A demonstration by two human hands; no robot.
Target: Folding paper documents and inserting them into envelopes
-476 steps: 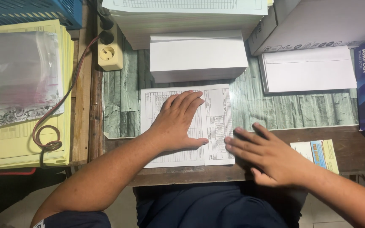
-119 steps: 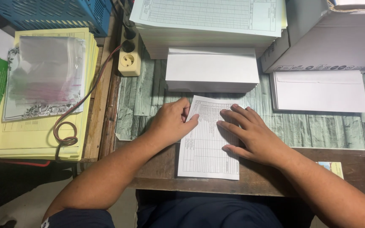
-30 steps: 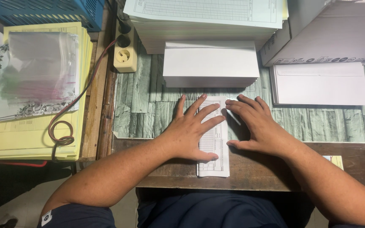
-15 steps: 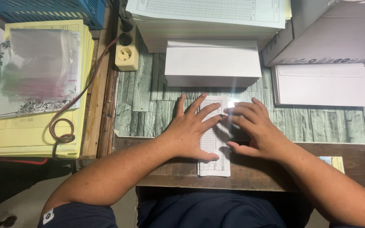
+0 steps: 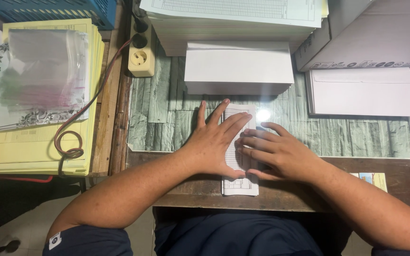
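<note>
Head view of a desk, with places given relative to the folded printed form (image 5: 239, 182), a narrow strip of ruled paper lying lengthwise across the desk's front edge, half on the green stone-pattern mat (image 5: 160, 118) and half on bare wood. The left hand (image 5: 214, 144) lies flat on the form's left part, fingers spread apart and thumb laid across the paper. The right hand (image 5: 276, 154) rests on the form's right edge, fingers extended and close together, pressing the fold, gripping nothing. Directly beyond the form sits a stack of white envelopes (image 5: 238, 66); beyond that, a pile of unfolded forms (image 5: 233, 14). Far left of the form lie yellow sheets (image 5: 39, 147) under a clear plastic sleeve (image 5: 39, 76), with a power strip (image 5: 141, 52) between.
</note>
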